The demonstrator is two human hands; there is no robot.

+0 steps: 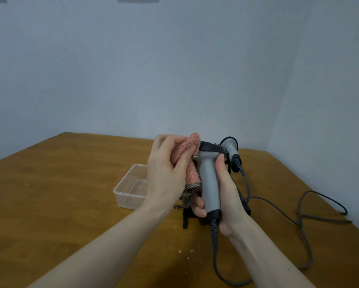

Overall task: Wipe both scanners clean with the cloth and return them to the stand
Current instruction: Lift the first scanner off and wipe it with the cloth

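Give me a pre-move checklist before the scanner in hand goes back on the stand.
1. Right hand grips the handle of the held scanner: ok.
2. Left hand holds the pink cloth against the scanner's head: ok.
3. Scanner wiped clean all over: cannot tell.
4. Stand free to take it: cannot tell, the hands hide most of it.
5. Second scanner out of the way: ok, it sits behind, apart from the held one.
6. Cable hanging free of the stand: cannot tell.
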